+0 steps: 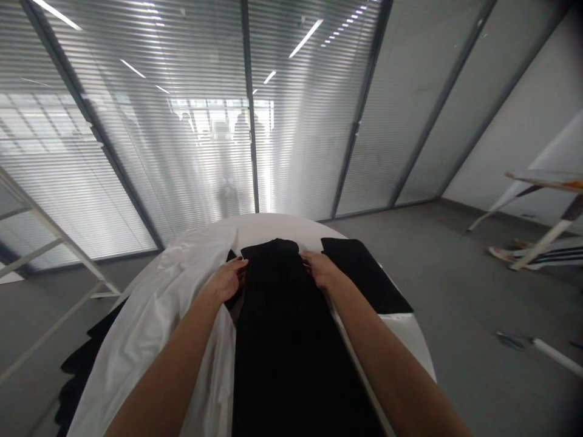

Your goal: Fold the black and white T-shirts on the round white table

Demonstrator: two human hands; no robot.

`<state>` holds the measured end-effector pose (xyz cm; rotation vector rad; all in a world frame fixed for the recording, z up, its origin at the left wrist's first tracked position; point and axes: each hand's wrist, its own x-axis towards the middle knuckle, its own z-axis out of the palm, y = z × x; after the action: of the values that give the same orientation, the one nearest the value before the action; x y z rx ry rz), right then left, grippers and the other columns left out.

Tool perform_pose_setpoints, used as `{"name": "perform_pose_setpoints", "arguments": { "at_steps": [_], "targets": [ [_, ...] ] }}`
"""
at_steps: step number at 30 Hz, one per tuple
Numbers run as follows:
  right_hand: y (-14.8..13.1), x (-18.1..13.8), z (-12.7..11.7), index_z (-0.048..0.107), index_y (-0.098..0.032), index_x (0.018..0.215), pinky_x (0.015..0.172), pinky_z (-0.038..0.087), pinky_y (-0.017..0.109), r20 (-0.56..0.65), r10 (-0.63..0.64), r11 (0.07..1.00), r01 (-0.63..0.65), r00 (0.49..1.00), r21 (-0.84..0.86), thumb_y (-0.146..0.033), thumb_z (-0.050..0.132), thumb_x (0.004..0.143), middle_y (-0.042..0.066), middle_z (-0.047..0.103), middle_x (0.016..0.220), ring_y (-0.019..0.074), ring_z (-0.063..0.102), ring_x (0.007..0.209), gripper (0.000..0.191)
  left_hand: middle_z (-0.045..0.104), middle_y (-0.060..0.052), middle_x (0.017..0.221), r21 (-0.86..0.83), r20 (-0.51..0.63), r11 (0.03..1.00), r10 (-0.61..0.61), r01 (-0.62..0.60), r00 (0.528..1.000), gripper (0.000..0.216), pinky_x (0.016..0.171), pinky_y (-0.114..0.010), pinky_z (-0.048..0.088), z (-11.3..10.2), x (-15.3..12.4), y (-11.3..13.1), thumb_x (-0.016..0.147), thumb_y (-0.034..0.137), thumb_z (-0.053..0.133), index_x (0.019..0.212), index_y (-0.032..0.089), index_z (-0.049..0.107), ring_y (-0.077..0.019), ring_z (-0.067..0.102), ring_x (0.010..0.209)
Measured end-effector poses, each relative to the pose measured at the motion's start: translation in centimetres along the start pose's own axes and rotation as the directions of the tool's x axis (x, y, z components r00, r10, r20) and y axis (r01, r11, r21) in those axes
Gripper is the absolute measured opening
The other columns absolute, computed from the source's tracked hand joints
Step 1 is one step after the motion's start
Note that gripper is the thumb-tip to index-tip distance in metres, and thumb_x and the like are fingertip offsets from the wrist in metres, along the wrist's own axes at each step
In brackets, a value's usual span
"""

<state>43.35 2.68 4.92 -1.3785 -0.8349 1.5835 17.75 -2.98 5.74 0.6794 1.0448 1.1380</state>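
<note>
A long black garment (286,340) lies flat down the middle of the round table, its far end narrower than its near part; the exact kind is unclear. At its far left edge my left hand (231,279) has its fingers curled in and pinching the cloth. My right hand (319,268) grips the opposite edge, fingertips partly hidden by the cloth. Right of that hand lies a folded black cloth (364,273). White fabric (182,303) is heaped in loose folds left of the garment, with a bit of black cloth showing beside my left hand.
The white round table (259,223) stands before a glass wall with blinds (191,152). Dark fabric (91,358) hangs at the left, near a white metal frame (59,237). To the right are another table (546,179), scissors-like tool (510,341) and a white rod (558,357) on the floor.
</note>
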Motion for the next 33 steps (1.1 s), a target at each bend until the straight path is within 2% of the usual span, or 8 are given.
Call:
{"name": "perform_pose_setpoints", "arguments": {
  "at_steps": [4,8,15,17,20,24,28,33],
  "targets": [
    [0.2,-0.2,0.4,0.059,-0.017,0.079,0.043,0.04,0.019,0.036,0.001,1.0,-0.001,0.999,0.016,-0.023,0.064,0.079,0.0,0.062,0.068,0.0099,0.052,0.053,0.008,0.069,-0.004,0.084,0.075,0.018,0.997,0.014,-0.015,1.0,0.013,0.063,-0.026,0.053,0.4,-0.1,-0.1,0.08,0.021,0.064,0.093,0.018,0.064,-0.0137,0.066,0.069],
    [0.1,-0.8,0.6,0.061,-0.016,0.079,0.039,0.032,0.017,0.053,-0.017,1.0,0.017,0.998,0.009,-0.023,0.069,0.075,0.0,0.062,0.067,0.0087,0.05,0.049,0.012,0.07,-0.004,0.095,0.095,0.001,0.992,0.085,-0.085,0.996,0.028,0.068,-0.025,0.053,0.4,-0.1,-0.1,0.077,0.013,0.063,0.104,0.019,0.065,-0.0134,0.066,0.076],
    [-1.4,-1.5,-0.3,0.063,-0.017,0.084,0.036,0.021,0.015,0.035,-0.125,0.992,0.125,0.992,0.012,-0.015,0.066,0.07,0.002,0.065,0.075,0.0085,0.052,0.053,0.015,0.069,-0.004,0.094,0.233,-0.055,0.96,0.176,-0.159,0.983,0.044,0.034,-0.011,0.032,-0.4,-0.5,0.8,0.068,0.013,0.072,0.11,0.021,0.062,-0.0075,0.057,0.056],
    [-2.1,-1.8,-0.8,0.062,-0.018,0.082,0.037,0.024,0.014,0.035,-0.148,0.989,0.148,0.988,0.004,-0.017,0.065,0.07,0.001,0.063,0.072,0.008,0.05,0.052,0.012,0.068,-0.005,0.097,0.257,-0.047,0.95,0.196,-0.178,0.98,0.046,0.036,-0.012,0.041,-0.5,-0.7,1.0,0.067,0.015,0.074,0.111,0.021,0.062,-0.0103,0.06,0.062],
    [-3.1,-2.5,-1.4,0.061,-0.021,0.084,0.043,0.04,0.017,0.054,-0.186,0.982,0.188,0.981,-0.03,-0.019,0.066,0.071,0.0,0.061,0.072,0.0096,0.052,0.056,0.013,0.067,-0.006,0.102,0.252,0.017,0.945,0.211,-0.208,0.977,0.045,0.044,-0.022,0.056,-0.5,-0.9,1.2,0.069,0.018,0.073,0.113,0.021,0.063,-0.0165,0.065,0.077],
    [-3.8,-3.7,-1.4,0.061,-0.024,0.088,0.054,0.058,0.032,0.099,-0.275,0.952,0.285,0.956,-0.113,-0.021,0.064,0.073,0.0,0.061,0.08,0.0135,0.056,0.066,0.015,0.066,-0.008,0.109,0.232,0.073,0.945,0.218,-0.229,0.973,0.042,0.053,-0.031,0.063,0.0,-1.3,1.1,0.074,0.021,0.072,0.115,0.021,0.064,-0.0218,0.065,0.09],
    [-3.7,-3.9,-0.7,0.06,-0.023,0.086,0.057,0.061,0.037,0.119,-0.341,0.928,0.354,0.933,-0.119,-0.019,0.06,0.072,-0.001,0.059,0.08,0.0143,0.057,0.071,0.014,0.065,-0.008,0.118,0.247,0.045,0.912,0.326,-0.327,0.944,0.046,0.058,-0.032,0.063,1.0,-1.4,0.4,0.075,0.023,0.073,0.12,0.024,0.063,-0.0255,0.064,0.102],
    [-3.4,-3.6,-0.5,0.055,-0.022,0.08,0.066,0.061,0.041,0.132,-0.318,0.947,0.32,0.939,0.002,-0.016,0.06,0.066,-0.002,0.058,0.078,0.0164,0.058,0.078,0.015,0.069,-0.009,0.107,0.3,-0.043,0.891,0.37,-0.341,0.928,0.04,0.057,-0.034,0.063,1.3,-0.6,-0.6,0.074,0.021,0.074,0.113,0.018,0.065,-0.0261,0.066,0.095]
  ]
}}
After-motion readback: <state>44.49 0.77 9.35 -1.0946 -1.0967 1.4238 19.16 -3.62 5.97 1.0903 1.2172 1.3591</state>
